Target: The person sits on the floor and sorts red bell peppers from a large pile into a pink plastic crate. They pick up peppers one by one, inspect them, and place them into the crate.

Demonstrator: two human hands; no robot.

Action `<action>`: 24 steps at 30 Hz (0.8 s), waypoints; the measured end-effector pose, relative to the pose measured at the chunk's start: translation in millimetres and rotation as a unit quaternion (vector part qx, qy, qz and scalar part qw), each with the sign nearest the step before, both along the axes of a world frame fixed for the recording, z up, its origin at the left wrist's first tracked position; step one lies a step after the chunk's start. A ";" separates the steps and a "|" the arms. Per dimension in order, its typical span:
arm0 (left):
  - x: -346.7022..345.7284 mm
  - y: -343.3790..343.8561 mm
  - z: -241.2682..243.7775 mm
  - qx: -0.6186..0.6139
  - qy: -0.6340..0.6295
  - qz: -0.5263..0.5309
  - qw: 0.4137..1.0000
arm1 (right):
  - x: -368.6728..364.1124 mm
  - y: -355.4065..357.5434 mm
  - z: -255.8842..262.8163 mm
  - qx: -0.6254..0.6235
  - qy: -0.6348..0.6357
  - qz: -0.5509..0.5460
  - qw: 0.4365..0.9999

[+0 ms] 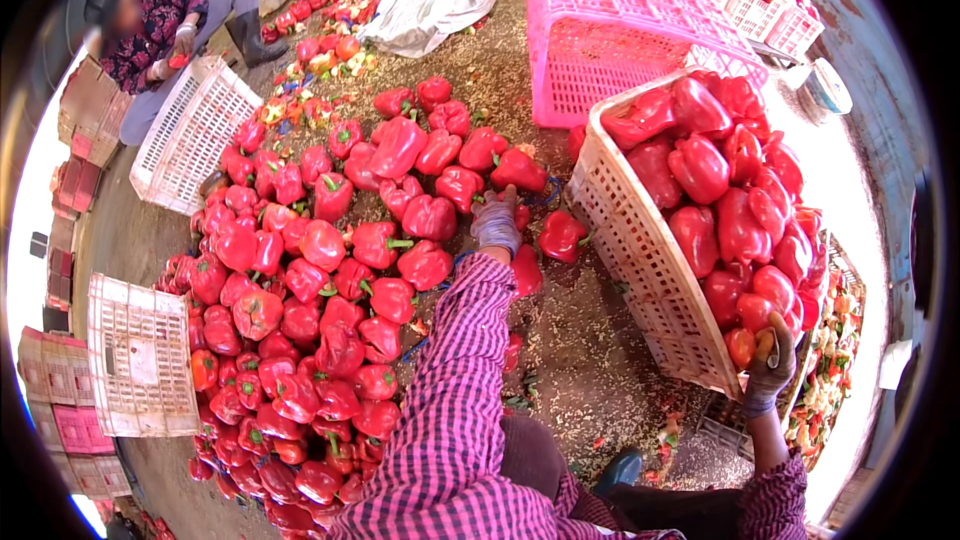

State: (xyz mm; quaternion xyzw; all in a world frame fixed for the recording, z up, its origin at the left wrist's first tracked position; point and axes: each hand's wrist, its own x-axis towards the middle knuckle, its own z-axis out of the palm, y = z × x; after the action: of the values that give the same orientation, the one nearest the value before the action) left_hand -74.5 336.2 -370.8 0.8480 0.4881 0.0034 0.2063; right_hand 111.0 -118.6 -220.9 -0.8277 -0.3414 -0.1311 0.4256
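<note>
My left hand (496,223), in a grey glove, reaches forward at the right edge of a large heap of red bell peppers (300,322). Its fingers are at a red bell pepper (522,216) partly hidden behind them; whether they grip it is unclear. Gloved too, my right hand (771,369) is at the near corner of a white plastic crate (637,262) piled high with red peppers (750,217). A small shiny piece shows at that palm, too small to name. Close to my left hand, a loose pepper (562,236) with a green stem sits on the floor.
A pink crate (551,67) lies tipped beyond the full one. White crates (146,356) edge the heap at left. Across from me a seated person (154,37) holds a pepper piece. A white sack (442,0) and pepper scraps (304,112) cover the floor; trimmings (832,345) lie at right.
</note>
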 end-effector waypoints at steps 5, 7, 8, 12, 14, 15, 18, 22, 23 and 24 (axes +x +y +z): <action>-16.2 -3.6 10.4 -0.003 -0.016 -0.028 0.999 | -3.7 -5.0 2.0 -0.008 0.012 0.022 1.000; -37.6 -11.0 26.5 0.005 -0.020 -0.031 0.999 | -3.0 -1.4 1.2 -0.014 0.008 0.021 1.000; -50.3 -16.5 33.1 0.011 -0.021 -0.053 0.998 | -7.5 0.6 2.7 0.005 0.032 0.020 0.999; -126.0 -23.5 60.5 0.162 -0.023 -0.143 0.976 | 0.8 -0.8 -1.7 0.009 0.018 0.028 0.999; -172.2 -15.2 80.8 0.261 -0.009 -0.160 0.952 | 9.7 -8.1 -12.1 0.006 -0.017 0.018 1.000; -204.0 0.3 70.4 0.367 -0.026 -0.162 0.915 | 10.6 -10.4 -14.2 0.004 -0.034 0.013 0.999; -266.3 50.1 105.6 0.420 0.094 0.063 0.900 | 9.7 -0.7 -7.2 -0.014 -0.048 0.020 0.999; -239.5 54.8 158.9 0.407 0.085 0.195 0.888 | -4.3 5.1 4.7 -0.021 -0.031 0.003 0.999; -227.9 59.4 145.0 0.416 -0.006 0.140 0.899 | -0.7 0.3 0.0 -0.016 -0.020 -0.002 1.000; -211.9 62.0 110.9 0.396 -0.095 0.053 0.912 | 0.0 4.1 2.0 -0.021 -0.028 0.001 0.999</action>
State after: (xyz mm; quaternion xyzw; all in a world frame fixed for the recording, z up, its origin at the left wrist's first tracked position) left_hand -286.4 398.2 -259.9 0.8286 0.4696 0.2875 -0.1012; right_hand 111.0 -114.5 -219.0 -0.8320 -0.3566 -0.1464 0.3989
